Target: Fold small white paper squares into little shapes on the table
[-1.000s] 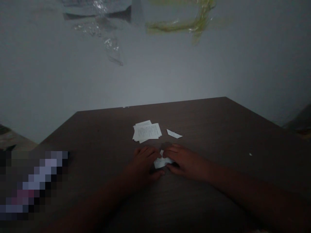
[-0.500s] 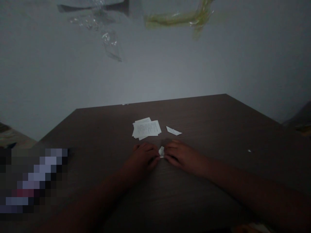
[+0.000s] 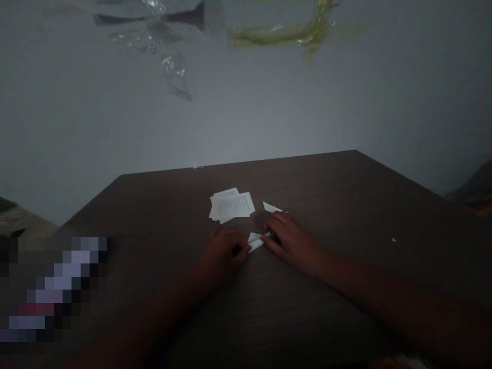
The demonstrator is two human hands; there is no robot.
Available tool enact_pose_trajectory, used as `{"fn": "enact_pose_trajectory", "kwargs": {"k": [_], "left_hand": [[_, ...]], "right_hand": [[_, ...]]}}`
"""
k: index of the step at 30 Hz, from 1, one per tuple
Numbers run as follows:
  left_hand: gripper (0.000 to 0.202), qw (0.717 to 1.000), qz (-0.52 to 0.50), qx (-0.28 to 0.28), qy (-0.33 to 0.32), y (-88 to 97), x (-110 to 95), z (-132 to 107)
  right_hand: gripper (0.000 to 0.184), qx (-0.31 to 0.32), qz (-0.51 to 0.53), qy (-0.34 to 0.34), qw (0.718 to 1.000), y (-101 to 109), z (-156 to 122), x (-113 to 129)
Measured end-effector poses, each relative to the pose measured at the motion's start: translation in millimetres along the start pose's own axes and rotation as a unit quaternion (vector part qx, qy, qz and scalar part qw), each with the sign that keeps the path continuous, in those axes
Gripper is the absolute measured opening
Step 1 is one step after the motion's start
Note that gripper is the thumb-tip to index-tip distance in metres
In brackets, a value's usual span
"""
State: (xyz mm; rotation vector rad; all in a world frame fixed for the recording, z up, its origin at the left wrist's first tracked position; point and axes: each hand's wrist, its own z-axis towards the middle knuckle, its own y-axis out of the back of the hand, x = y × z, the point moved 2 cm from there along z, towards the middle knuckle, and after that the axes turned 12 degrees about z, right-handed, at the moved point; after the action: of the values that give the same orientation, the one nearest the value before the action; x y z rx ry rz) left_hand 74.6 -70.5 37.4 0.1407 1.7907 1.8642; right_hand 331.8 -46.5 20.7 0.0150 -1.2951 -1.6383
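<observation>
A small folded piece of white paper (image 3: 257, 243) lies between my hands, just above the dark tabletop or on it; I cannot tell which. My left hand (image 3: 225, 252) pinches its left end between thumb and fingers. At the paper's right end, my right hand (image 3: 290, 240) grips it with the thumb in front and the fingers curled behind. Just beyond my right fingers rests another folded paper (image 3: 271, 206), partly covered by them. A loose stack of printed paper sheets (image 3: 232, 205) sits farther back, beyond my left hand.
The brown wooden table (image 3: 326, 184) backs onto a pale wall (image 3: 269, 113) with yellow tape (image 3: 272, 37) and clear tape (image 3: 175, 72). A tiny white scrap (image 3: 393, 240) lies at the right. A blurred-out, pixelated object (image 3: 65, 277) occupies the left edge.
The paper between my hands has turned aslant and shows more of its length. My right hand has shifted up slightly, now covering part of the folded paper behind it.
</observation>
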Motion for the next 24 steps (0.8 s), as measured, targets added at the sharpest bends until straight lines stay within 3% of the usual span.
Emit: {"fn": "enact_pose_trajectory", "kwargs": {"k": [2,6,12,18,24], "left_hand": [[0.024,1.0,0.0,-0.005,0.009,-0.6,0.2,0.5],[0.021,1.0,-0.005,-0.008,0.016,-2.6,4.1,1.4],[0.02,1.0,-0.022,-0.005,0.014,6.1,7.0,0.3],[0.023,0.999,-0.052,0.005,-0.002,20.3,14.0,-0.7],[0.038,0.996,-0.065,-0.03,-0.057,10.5,24.9,1.8]], "right_hand": [[0.011,-0.005,-0.02,0.04,0.999,-1.3,-4.0,11.1],[0.029,0.057,-0.035,0.107,0.992,-9.1,-16.2,34.2],[0.059,0.111,-0.019,0.086,0.99,-15.1,-26.2,36.5],[0.061,0.164,0.004,0.074,0.984,-11.7,-23.6,28.3],[0.06,0.185,0.002,0.069,0.98,-8.4,-23.3,28.4]]}}
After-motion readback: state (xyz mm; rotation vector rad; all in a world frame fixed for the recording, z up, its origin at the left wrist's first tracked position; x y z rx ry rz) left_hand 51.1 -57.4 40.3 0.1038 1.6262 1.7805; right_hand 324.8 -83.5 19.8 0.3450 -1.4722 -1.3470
